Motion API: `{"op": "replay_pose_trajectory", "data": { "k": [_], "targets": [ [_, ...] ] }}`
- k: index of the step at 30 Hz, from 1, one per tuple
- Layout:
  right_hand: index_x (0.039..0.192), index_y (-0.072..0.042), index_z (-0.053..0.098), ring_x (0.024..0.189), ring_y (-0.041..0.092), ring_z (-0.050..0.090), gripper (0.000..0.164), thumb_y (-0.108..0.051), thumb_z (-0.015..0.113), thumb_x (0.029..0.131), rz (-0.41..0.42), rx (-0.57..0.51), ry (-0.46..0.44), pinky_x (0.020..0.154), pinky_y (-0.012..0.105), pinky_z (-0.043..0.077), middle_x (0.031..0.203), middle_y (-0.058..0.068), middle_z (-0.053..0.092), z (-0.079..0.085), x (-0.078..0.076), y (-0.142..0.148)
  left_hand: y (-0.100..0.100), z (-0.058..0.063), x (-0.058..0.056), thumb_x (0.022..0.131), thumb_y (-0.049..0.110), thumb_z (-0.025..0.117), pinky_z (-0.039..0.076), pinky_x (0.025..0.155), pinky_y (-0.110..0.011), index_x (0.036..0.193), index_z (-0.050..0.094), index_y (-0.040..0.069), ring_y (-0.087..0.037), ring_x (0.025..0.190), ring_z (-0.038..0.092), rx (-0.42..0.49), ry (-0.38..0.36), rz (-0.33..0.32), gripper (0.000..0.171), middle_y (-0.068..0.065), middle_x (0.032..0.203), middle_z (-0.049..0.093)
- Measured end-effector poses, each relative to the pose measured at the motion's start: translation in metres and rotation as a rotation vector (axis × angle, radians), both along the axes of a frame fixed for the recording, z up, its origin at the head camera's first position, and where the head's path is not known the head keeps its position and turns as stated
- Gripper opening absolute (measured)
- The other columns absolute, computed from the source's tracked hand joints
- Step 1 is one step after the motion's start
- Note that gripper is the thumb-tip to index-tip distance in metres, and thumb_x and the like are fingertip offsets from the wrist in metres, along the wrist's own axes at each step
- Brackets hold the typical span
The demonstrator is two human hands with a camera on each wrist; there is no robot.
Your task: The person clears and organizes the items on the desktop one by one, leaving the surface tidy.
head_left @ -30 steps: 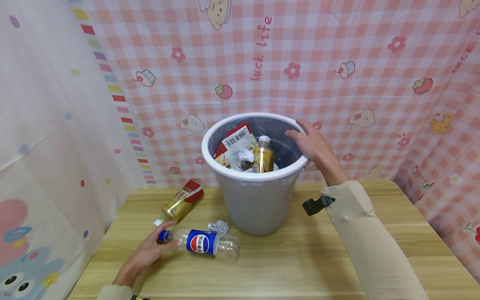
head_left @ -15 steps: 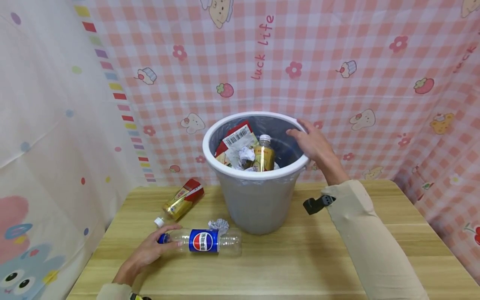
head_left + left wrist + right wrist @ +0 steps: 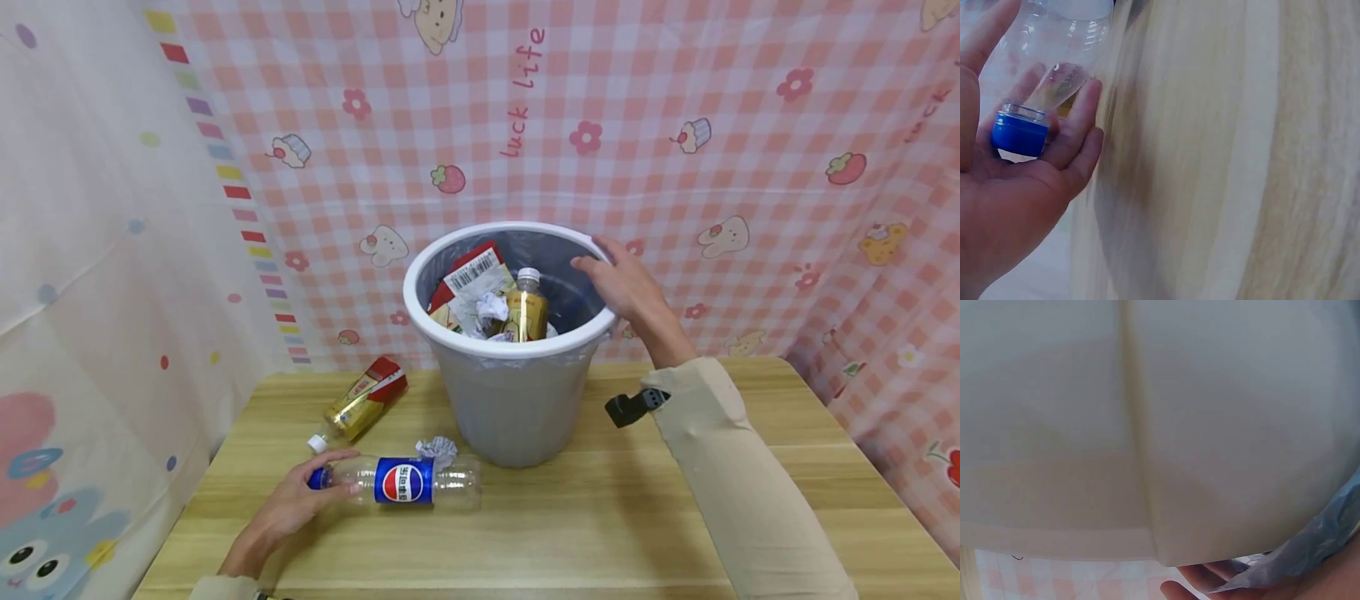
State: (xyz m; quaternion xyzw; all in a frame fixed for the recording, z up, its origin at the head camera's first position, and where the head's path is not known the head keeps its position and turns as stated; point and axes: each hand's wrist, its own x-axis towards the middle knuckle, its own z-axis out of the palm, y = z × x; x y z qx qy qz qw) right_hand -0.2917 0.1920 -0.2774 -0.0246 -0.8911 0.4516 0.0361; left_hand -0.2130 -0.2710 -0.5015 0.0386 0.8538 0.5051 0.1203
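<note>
My left hand (image 3: 294, 500) holds a clear plastic bottle (image 3: 459, 483) by its neck end, thumb and fingers on either side. The bottle lies on its side and has a blue label. In the left wrist view its blue cap (image 3: 1020, 133) sits within the hand, close to the palm. My right hand (image 3: 628, 287) grips the right rim of a grey trash can (image 3: 517, 408), thumb inside and fingers outside. In the right wrist view, part of the bin liner (image 3: 1297, 556) covers some of that hand. Inside the can are a gold-labelled bottle (image 3: 527, 315), crumpled paper (image 3: 492, 307) and a red-and-white packet (image 3: 474, 277).
A second gold-labelled bottle (image 3: 367, 400) lies behind the left hand, its white cap towards me. Between the clear bottle and the can is a crumpled paper ball (image 3: 438, 451). The wooden table (image 3: 585, 533) meets checked curtains (image 3: 637, 108) at the back.
The clear bottle has rolled a little and straightened from a slight slant, its base end swinging away from me. My left hand has shifted slightly left. The right hand stays on the rim.
</note>
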Motion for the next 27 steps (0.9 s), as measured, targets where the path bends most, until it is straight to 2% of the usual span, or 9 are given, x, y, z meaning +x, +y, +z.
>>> {"op": "replay_pose_trajectory", "data": {
  "k": [2, 6, 10, 27],
  "targets": [
    [0.16, -0.023, 0.017, 0.14, 0.038, 0.036, 0.073, -0.051, 0.046, 0.099, 0.0, -0.001, 0.003, 0.112, 0.059, 0.029, 0.159, 0.016, 0.031, 0.0, 0.0, 0.0, 0.0, 0.002, 0.0, 0.085, 0.03, 0.077, 0.044, 0.098, -0.044, 0.138, 0.056, 0.017, -0.033, 0.119, 0.053, 0.0, 0.011, 0.009, 0.059, -0.021, 0.132, 0.055],
    [0.159, -0.023, 0.018, 0.14, 0.038, 0.036, 0.073, -0.052, 0.046, 0.098, -0.004, 0.0, 0.004, 0.112, 0.059, 0.029, 0.159, 0.016, 0.031, 0.001, 0.0, 0.0, 0.001, 0.004, 0.002, 0.085, 0.029, 0.078, 0.047, 0.096, -0.042, 0.139, 0.055, 0.014, -0.032, 0.118, 0.055, 0.03, 0.017, 0.028, 0.06, -0.02, 0.143, 0.047],
    [0.159, -0.023, 0.018, 0.14, 0.038, 0.036, 0.073, -0.051, 0.046, 0.098, -0.007, 0.001, 0.003, 0.112, 0.059, 0.029, 0.158, 0.016, 0.031, 0.001, 0.0, -0.001, 0.002, 0.006, 0.003, 0.084, 0.027, 0.078, 0.05, 0.089, -0.033, 0.139, 0.054, 0.013, -0.023, 0.106, 0.062, 0.064, 0.013, 0.04, 0.061, -0.017, 0.142, 0.048],
    [0.159, -0.024, 0.017, 0.136, 0.039, 0.04, 0.071, -0.048, 0.046, 0.1, 0.003, -0.018, -0.004, 0.108, 0.059, 0.035, 0.157, 0.017, 0.034, 0.0, 0.001, 0.0, 0.005, 0.017, 0.004, 0.085, 0.027, 0.078, 0.05, 0.087, -0.034, 0.136, 0.059, 0.013, -0.022, 0.104, 0.062, 0.056, 0.083, 0.04, 0.056, -0.015, 0.138, 0.053]
  ]
}}
